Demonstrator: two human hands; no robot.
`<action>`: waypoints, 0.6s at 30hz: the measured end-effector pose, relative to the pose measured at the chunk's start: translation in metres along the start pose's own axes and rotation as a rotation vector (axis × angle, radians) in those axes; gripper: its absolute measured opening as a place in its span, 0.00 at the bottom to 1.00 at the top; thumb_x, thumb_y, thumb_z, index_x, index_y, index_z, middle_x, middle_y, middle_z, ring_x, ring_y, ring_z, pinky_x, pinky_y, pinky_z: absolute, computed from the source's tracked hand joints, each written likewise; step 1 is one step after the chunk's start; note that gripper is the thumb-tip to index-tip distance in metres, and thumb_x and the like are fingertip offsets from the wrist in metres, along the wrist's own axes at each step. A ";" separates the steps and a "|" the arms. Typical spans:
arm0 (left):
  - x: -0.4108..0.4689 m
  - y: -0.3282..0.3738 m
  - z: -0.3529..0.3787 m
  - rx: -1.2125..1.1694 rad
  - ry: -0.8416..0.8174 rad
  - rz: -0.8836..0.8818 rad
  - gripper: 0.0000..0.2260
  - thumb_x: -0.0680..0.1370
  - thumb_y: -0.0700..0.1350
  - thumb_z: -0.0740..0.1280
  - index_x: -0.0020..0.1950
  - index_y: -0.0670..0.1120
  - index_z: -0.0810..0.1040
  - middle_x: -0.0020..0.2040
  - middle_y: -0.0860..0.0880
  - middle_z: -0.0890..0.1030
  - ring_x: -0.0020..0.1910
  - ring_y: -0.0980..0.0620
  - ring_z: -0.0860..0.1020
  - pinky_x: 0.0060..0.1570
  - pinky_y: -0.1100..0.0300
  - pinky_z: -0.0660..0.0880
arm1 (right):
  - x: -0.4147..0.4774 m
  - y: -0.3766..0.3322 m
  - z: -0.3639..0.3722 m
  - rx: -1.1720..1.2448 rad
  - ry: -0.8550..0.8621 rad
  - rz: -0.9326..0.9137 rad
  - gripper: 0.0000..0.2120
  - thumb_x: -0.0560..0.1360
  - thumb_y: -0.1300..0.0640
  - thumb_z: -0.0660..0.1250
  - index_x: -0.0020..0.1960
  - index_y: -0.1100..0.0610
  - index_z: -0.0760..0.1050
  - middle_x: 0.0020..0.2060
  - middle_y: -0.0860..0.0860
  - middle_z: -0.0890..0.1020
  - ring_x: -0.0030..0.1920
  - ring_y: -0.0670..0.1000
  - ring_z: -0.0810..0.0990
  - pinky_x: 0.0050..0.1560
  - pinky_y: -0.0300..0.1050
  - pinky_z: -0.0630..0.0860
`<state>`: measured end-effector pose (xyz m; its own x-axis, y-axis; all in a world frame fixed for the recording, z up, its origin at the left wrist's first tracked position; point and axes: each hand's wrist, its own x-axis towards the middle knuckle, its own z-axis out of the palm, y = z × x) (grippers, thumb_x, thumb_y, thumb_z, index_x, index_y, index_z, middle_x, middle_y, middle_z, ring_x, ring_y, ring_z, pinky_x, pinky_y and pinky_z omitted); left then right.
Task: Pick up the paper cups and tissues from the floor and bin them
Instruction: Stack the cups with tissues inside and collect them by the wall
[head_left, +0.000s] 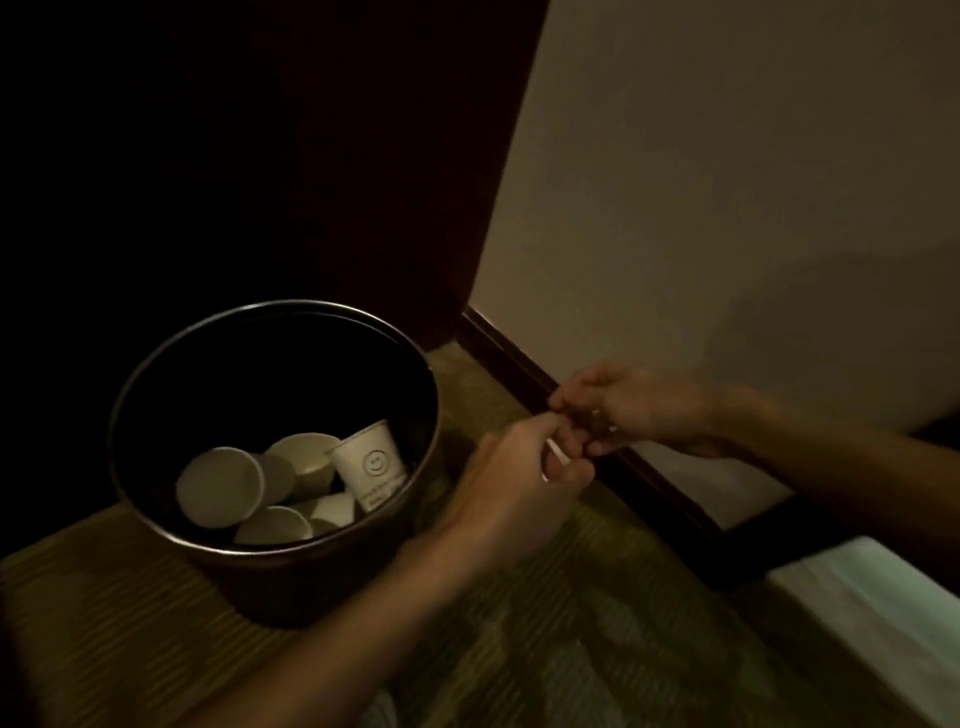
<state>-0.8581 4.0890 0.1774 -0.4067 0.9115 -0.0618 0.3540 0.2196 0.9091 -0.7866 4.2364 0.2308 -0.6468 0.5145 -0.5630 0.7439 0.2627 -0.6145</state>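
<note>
Pinching a small white scrap (557, 451), probably tissue, the left hand (519, 467) and right hand (634, 410) both curl their fingers onto it just beside the bin (270, 587), which already holds several paper cups (221, 486). Released here by the 2 hands, the scrap would likely drop onto the carpet (571, 649).

Your left hand (519, 483) stretches in from below, fingers curled, pinching a thin white scrap (558, 454). Your right hand (636, 410) stretches in from the right, its curled fingertips meeting the left's; both forearms are bare.
</note>
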 end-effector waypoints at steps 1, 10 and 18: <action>0.006 -0.016 0.019 -0.032 -0.035 -0.064 0.03 0.78 0.51 0.69 0.50 0.53 0.77 0.47 0.53 0.79 0.45 0.55 0.79 0.43 0.55 0.77 | 0.005 0.021 0.002 -0.019 0.026 0.032 0.12 0.84 0.56 0.57 0.55 0.58 0.78 0.48 0.55 0.82 0.47 0.52 0.81 0.48 0.44 0.79; 0.041 -0.115 0.080 -0.032 0.037 -0.417 0.17 0.79 0.47 0.70 0.66 0.56 0.73 0.72 0.50 0.63 0.72 0.48 0.66 0.71 0.56 0.65 | 0.093 0.146 0.047 0.057 0.012 0.096 0.13 0.77 0.61 0.69 0.61 0.59 0.80 0.60 0.60 0.80 0.60 0.57 0.79 0.63 0.48 0.71; 0.068 -0.142 0.094 -0.172 0.039 -0.459 0.16 0.79 0.43 0.69 0.66 0.50 0.73 0.70 0.51 0.66 0.66 0.52 0.69 0.68 0.54 0.69 | 0.152 0.219 0.051 -0.180 0.177 -0.041 0.28 0.74 0.55 0.71 0.70 0.62 0.68 0.64 0.62 0.74 0.61 0.59 0.75 0.63 0.54 0.73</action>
<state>-0.8567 4.1526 0.0058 -0.5205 0.7196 -0.4596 -0.0120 0.5321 0.8466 -0.7306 4.3307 -0.0173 -0.6492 0.6311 -0.4245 0.7458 0.4189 -0.5179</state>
